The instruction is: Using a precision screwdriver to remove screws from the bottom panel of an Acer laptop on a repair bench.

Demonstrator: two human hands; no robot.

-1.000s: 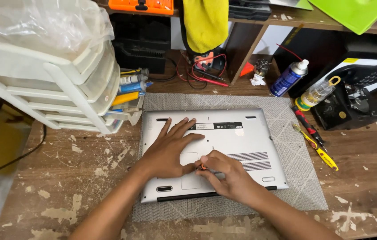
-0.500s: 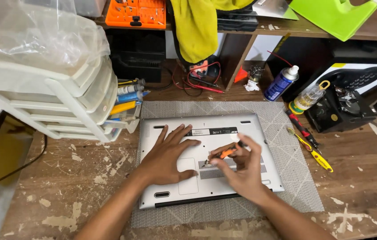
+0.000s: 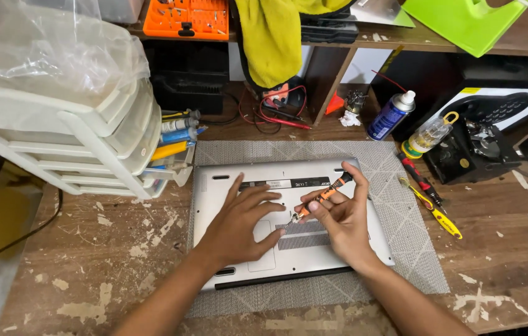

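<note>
At the middle of the worktop (image 3: 77,249), a slim screwdriver (image 3: 322,196) with an orange-and-black handle is gripped between the thumb and fingers of the right hand (image 3: 341,221), its metal tip angled down-left toward the vent slots of an upturned laptop (image 3: 289,180). The left hand (image 3: 239,224) is laid flat and open on the laptop's smooth silver base, fingers spread, nothing grasped. One laptop is seen, a rounded rectangle with two vent grilles, resting on a grey woven mat (image 3: 401,211) printed with thin diagonal lines. Just right of the laptop, on the mat's edge, two more hand tools are laid: a red-and-black one (image 3: 418,176) and a yellow-handled one (image 3: 441,218). Farther back, one blue spray can (image 3: 389,116) with a white cap and one clear plastic bottle (image 3: 427,135) are set side by side. To the left, a stack of white plastic drawers (image 3: 71,137) is topped with crinkled clear film. The wood surface is scuffed, with pale flaking patches.
</note>
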